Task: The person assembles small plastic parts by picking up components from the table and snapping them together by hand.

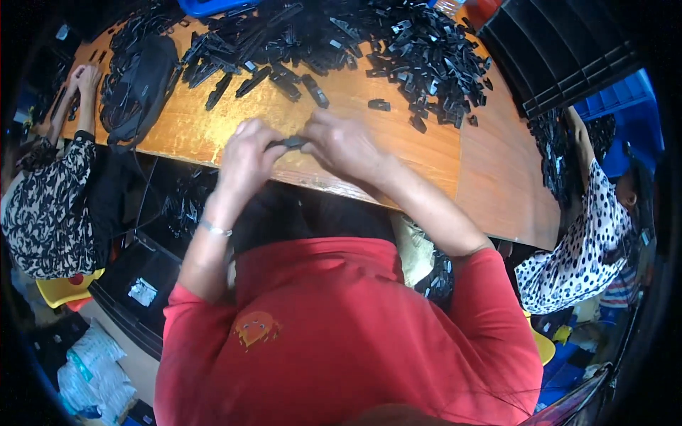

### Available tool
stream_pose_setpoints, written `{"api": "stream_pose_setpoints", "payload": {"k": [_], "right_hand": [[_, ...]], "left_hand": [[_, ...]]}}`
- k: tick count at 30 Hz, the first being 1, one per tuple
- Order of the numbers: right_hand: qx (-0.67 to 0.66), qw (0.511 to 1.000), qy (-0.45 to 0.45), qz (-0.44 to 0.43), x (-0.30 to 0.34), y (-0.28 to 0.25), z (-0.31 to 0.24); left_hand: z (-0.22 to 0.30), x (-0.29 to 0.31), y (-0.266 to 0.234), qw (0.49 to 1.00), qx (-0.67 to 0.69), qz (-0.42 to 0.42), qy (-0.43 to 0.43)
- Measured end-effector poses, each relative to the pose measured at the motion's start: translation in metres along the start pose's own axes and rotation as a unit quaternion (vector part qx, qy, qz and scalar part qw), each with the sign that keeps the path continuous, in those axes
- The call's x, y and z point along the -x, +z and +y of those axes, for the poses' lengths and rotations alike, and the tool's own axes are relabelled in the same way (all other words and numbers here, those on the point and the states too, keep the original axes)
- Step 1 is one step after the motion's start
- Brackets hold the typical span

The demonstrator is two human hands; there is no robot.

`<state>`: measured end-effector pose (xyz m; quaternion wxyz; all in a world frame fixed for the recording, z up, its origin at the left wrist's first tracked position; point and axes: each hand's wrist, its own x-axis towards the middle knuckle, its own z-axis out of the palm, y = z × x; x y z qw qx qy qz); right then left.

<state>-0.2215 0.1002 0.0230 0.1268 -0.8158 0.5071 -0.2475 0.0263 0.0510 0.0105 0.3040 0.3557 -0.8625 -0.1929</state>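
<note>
Both of my hands meet over the near edge of the wooden table (398,160). Between them is a small dark plastic part (293,143), and its exact kind is hard to make out. My left hand (249,145) pinches its left end, and my right hand (341,140) closes on its right end. Motion blurs the fingers somewhat. Just beyond lie loose long black plastic pieces (315,91), at the front of a large heap of black plastic parts (256,39). A second heap of smaller black parts (437,64) lies to its right.
A black bag (142,89) rests on the table at the left. At the upper right, a black ribbed tray (561,50) stands by blue bins (625,99). Co-workers in patterned tops sit on both sides. A black crate (135,298) and plastic bags (96,373) are lower left.
</note>
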Motion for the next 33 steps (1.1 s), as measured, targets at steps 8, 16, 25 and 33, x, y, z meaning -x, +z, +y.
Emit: {"api": "stream_pose_setpoints", "payload": {"k": [8, 16, 25, 33], "right_hand": [[0.174, 0.971, 0.137, 0.094, 0.034, -0.057, 0.039], [0.16, 0.977, 0.138, 0.02, 0.028, -0.058, 0.043], [-0.178, 0.957, 0.193, 0.12, 0.045, -0.013, -0.013], [0.11, 0.982, 0.152, 0.02, 0.046, -0.019, -0.027]], "left_hand": [[-0.033, 0.01, -0.106, 0.99, -0.028, -0.053, -0.125], [-0.027, -0.076, 0.006, 0.986, -0.142, 0.001, 0.086], [-0.02, -0.06, 0.009, 0.985, -0.143, -0.032, 0.092], [-0.008, -0.034, 0.016, 0.993, -0.04, 0.002, 0.107]]}}
